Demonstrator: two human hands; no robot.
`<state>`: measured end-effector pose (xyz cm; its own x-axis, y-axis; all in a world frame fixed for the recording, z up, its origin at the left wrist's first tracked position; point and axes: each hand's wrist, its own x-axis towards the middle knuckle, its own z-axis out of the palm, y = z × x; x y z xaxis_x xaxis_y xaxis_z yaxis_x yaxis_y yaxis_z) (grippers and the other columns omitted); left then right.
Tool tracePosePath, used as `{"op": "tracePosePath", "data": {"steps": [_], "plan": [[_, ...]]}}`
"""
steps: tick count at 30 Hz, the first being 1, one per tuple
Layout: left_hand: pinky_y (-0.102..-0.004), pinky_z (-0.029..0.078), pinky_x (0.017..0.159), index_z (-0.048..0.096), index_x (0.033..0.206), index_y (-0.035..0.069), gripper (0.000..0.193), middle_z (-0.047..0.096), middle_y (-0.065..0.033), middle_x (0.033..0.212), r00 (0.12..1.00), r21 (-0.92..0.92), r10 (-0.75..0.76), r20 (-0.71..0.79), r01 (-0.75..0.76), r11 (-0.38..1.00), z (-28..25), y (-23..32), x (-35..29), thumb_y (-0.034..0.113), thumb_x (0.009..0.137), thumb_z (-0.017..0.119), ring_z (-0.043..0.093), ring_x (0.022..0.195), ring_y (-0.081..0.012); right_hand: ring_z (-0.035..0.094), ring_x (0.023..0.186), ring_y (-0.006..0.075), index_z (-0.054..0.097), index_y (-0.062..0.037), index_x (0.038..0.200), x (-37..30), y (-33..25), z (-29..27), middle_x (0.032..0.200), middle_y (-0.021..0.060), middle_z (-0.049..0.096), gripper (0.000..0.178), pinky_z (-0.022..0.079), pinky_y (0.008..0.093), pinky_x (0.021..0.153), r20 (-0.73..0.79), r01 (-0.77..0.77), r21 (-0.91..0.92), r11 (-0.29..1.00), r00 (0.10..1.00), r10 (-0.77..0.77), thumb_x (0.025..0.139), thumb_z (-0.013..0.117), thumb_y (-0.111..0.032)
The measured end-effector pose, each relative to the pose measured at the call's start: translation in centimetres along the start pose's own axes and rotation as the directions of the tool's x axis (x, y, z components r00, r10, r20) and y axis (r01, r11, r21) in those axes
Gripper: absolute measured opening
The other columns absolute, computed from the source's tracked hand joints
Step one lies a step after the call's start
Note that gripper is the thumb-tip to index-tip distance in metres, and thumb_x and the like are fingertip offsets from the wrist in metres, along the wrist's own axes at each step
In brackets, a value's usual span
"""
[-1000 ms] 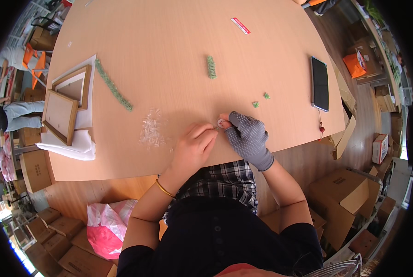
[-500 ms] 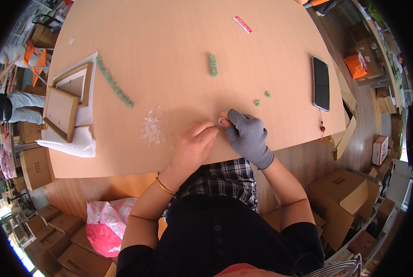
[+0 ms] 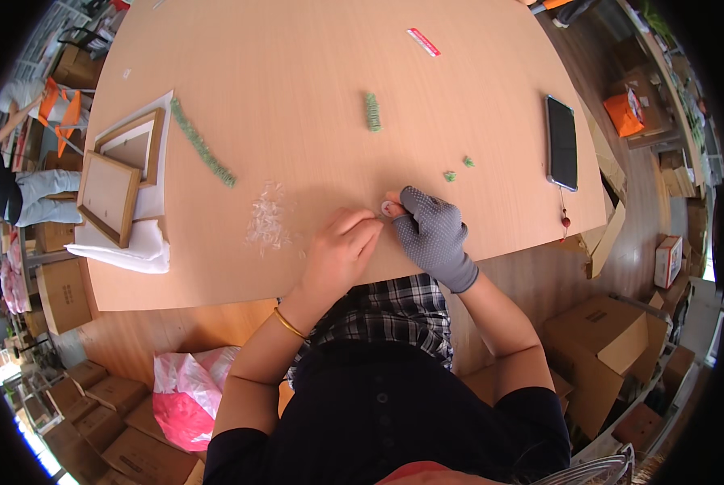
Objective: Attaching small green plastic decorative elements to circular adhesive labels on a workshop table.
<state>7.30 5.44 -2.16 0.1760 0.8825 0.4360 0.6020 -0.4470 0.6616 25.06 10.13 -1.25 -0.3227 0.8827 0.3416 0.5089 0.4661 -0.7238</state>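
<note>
Fingertips nearly together, my two hands meet above the near part of the table [image 3: 313, 97]. My left hand [image 3: 344, 249] is bare, its fingers pinched round something too small to make out. On my right hand [image 3: 433, 236] is a grey dotted glove with bare fingertips showing; its thumb and fingers close on a small round whitish piece [image 3: 387, 208]. Left of my hands lies a loose pile of small clear plastic pieces [image 3: 269, 218]. Two small green tufts [image 3: 450, 176] rest beyond my right hand. Farther off stands a short green bundle [image 3: 372, 112], and a long green row [image 3: 203, 149] curves at the left.
Wooden picture frames [image 3: 107, 198] lie on white sheeting at the table's left edge. A phone [image 3: 561, 141] with a beaded cord is at the right, a red-and-white strip [image 3: 423, 42] at the far side. Cardboard boxes [image 3: 596, 347] and a pink-white bag [image 3: 188, 404] surround the floor.
Both hands keep almost the same pinched pose at the same spot. The whole view has shifted very slightly; nothing on the table has visibly moved.
</note>
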Motion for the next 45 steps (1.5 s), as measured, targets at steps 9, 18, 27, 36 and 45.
{"op": "tracePosePath", "data": {"steps": [9, 18, 27, 36, 45], "plan": [[-0.0393, 0.056, 0.078, 0.069, 0.093, 0.001, 0.010, 0.069, -0.0100, 0.098, 1.000, -0.012, -0.009, -0.008, 0.009, 1.000, 0.12, -0.02, 0.03, -0.001, 0.085, 0.074, 0.068, 0.089, -0.0304, 0.067, 0.064, 0.0309, 0.068, -0.0048, 0.094, 0.06, -0.05, -0.04, 0.074, 0.0138, 0.066, 0.006, 0.053, 0.0372, 0.059, 0.019, -0.028, 0.046, 0.999, 0.999, 0.028, 0.095, 0.072, -0.010], [-0.0398, 0.056, 0.077, 0.069, 0.093, 0.001, 0.009, 0.069, -0.0104, 0.098, 1.000, -0.011, -0.007, 0.009, 0.007, 1.000, -0.12, 0.23, 0.19, -0.001, 0.086, 0.073, 0.067, 0.089, -0.0307, 0.067, 0.065, 0.0336, 0.062, -0.0061, 0.087, 0.21, -0.16, 0.21, 0.073, 0.0139, 0.064, 0.011, 0.052, 0.0391, 0.058, 0.003, 0.011, -0.013, 1.000, 1.000, -0.011, 0.092, 0.072, -0.007], [-0.0399, 0.057, 0.076, 0.069, 0.092, 0.001, 0.008, 0.069, -0.0106, 0.097, 1.000, -0.002, 0.009, 0.007, -0.009, 1.000, 0.12, 0.20, -0.02, 0.000, 0.086, 0.074, 0.068, 0.089, -0.0302, 0.067, 0.065, 0.0338, 0.064, -0.0053, 0.088, 0.50, 0.10, -0.25, 0.072, 0.0151, 0.064, 0.010, 0.052, 0.0395, 0.058, 0.079, -0.017, 0.038, 0.999, 0.997, 0.014, 0.094, 0.071, -0.010], [-0.0382, 0.057, 0.072, 0.072, 0.090, 0.002, 0.013, 0.072, -0.0090, 0.094, 1.000, -0.001, -0.008, -0.018, 0.008, 1.000, 0.07, 0.21, -0.01, -0.004, 0.080, 0.078, 0.069, 0.083, -0.0278, 0.067, 0.067, 0.0352, 0.064, -0.0046, 0.089, 0.29, 0.13, 0.00, 0.077, 0.0150, 0.066, 0.012, 0.052, 0.0395, 0.059, 0.042, -0.044, 0.048, 0.998, 0.998, 0.042, 0.095, 0.072, -0.012], [-0.0384, 0.056, 0.073, 0.071, 0.091, 0.001, 0.013, 0.071, -0.0093, 0.094, 1.000, 0.003, -0.006, -0.008, 0.006, 1.000, -0.02, 0.25, 0.07, -0.004, 0.081, 0.078, 0.069, 0.083, -0.0288, 0.069, 0.065, 0.0276, 0.072, -0.0049, 0.100, 0.14, 0.47, -0.14, 0.077, 0.0130, 0.069, 0.007, 0.053, 0.0334, 0.061, 0.106, -0.006, -0.026, 1.000, 0.994, 0.008, 0.097, 0.071, -0.011]]}}
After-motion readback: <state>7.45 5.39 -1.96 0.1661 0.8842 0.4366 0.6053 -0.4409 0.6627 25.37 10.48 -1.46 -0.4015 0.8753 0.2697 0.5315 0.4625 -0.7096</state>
